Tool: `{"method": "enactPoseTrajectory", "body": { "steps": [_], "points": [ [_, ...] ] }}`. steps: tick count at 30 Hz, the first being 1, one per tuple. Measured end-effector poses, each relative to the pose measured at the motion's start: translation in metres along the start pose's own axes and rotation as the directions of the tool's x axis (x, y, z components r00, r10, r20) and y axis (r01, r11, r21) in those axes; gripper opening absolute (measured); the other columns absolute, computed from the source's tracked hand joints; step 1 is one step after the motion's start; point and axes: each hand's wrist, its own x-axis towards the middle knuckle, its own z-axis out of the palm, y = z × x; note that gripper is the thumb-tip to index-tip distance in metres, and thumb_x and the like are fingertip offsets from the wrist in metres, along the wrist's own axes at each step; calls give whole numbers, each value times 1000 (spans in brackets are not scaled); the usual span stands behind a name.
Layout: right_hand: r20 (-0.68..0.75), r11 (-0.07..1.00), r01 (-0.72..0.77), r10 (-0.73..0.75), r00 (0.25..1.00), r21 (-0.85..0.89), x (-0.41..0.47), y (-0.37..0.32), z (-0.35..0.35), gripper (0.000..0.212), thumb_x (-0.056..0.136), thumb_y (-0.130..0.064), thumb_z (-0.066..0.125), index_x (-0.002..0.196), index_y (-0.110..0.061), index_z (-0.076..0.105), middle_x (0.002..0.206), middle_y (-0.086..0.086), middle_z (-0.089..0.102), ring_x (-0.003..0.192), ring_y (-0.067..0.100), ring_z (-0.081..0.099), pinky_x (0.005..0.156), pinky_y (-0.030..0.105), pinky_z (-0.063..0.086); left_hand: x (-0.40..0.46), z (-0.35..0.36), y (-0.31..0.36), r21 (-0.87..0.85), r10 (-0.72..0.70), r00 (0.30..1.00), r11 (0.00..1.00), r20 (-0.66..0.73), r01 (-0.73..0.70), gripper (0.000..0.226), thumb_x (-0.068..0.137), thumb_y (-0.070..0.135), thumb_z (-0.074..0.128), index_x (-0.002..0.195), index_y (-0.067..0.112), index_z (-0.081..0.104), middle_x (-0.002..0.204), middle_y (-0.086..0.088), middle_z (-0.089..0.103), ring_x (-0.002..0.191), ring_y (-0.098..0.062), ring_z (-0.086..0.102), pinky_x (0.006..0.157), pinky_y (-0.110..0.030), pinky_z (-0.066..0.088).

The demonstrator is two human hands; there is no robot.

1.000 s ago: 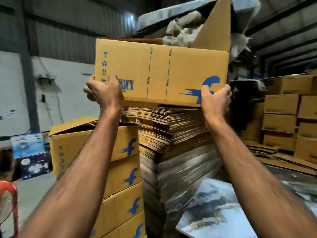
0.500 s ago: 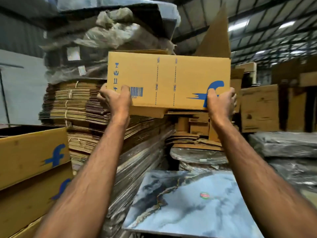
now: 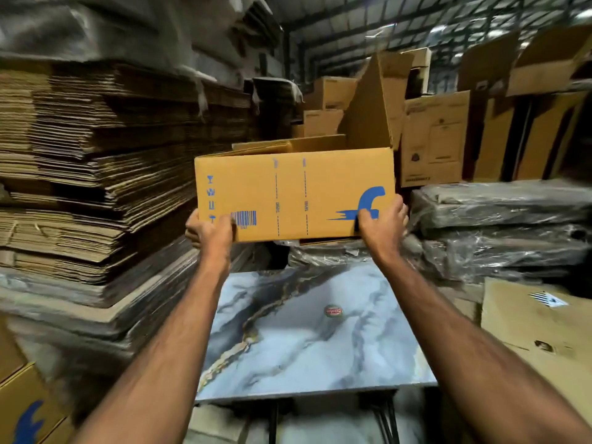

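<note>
- Box [image 3: 294, 193]: has swung right, away from the flat-carton stack [image 3: 96, 174], and dropped to frame centre, in the air above the counter [image 3: 304, 347]. Set-down there looks likely.
- Left hand [image 3: 213, 232] and right hand [image 3: 381, 224]: fingers curled round its bottom corners.
- Box is smooth yellow corrugated card, top open, one flap up. Counter is a glossy marbled slab.

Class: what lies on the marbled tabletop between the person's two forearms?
Head view: only a small round red sticker; otherwise the tabletop there is bare.
</note>
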Motion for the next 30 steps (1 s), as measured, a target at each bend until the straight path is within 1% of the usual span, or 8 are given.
{"method": "enactPoseTrajectory", "body": {
  "steps": [4,8,12,18,22,24,27,30],
  "points": [
    [62,994,-48,54,997,-93,18,65,27,83,78,-38,59,146,-1,27,147,18,37,135,36,34,111,54,29,-2,29,-67,31,-147,989,989,-2,147,81,56,30,60,132,15,36,131,-9,32,123,-27,39,103,-46,45],
    [131,974,-136,161,978,-184,27,131,42,72,84,-27,64,142,0,32,144,18,39,133,37,36,108,51,31,-7,55,-132,143,-266,964,953,-28,267,66,62,25,55,125,10,46,129,-11,38,120,-27,40,100,-44,45],
    [228,965,-183,224,948,-190,38,178,49,84,76,-35,59,147,-2,28,146,18,38,134,37,35,109,50,32,-15,80,-162,259,-308,950,914,-57,312,60,73,16,60,130,9,44,134,-15,37,124,-31,35,103,-41,38],
    [252,973,-219,232,939,-80,64,210,58,79,67,-45,50,133,-3,41,131,14,48,124,34,45,104,50,39,-7,94,-209,263,-341,938,901,-60,344,64,53,22,53,115,7,52,123,-17,48,113,-30,51,82,-46,55],
    [198,950,-303,312,929,-75,71,241,56,71,77,-58,49,123,-4,45,124,13,52,116,34,52,98,47,44,0,97,-230,350,-420,908,851,8,390,41,60,29,61,92,4,57,100,-16,63,95,-34,64,56,-31,49],
    [208,961,-258,274,939,-101,66,258,59,70,85,-57,52,131,-5,41,130,16,50,121,36,49,100,47,43,-8,98,-229,444,-432,901,814,30,376,32,64,30,63,85,7,56,89,-11,62,91,-35,64,67,-38,53],
    [249,950,-280,308,918,-141,53,283,65,66,93,-52,57,133,-4,38,133,20,47,123,36,47,100,47,42,-25,92,-244,551,-529,832,750,167,367,32,72,31,66,99,15,60,104,-10,67,102,-29,63,87,-38,51],
    [264,922,-346,382,886,-171,45,301,65,64,92,-52,60,126,-2,40,128,19,47,117,37,52,98,48,45,-42,81,-255,601,-609,752,708,255,370,20,92,24,59,110,17,59,102,-5,62,100,-27,57,83,-36,44]
  ]
}}
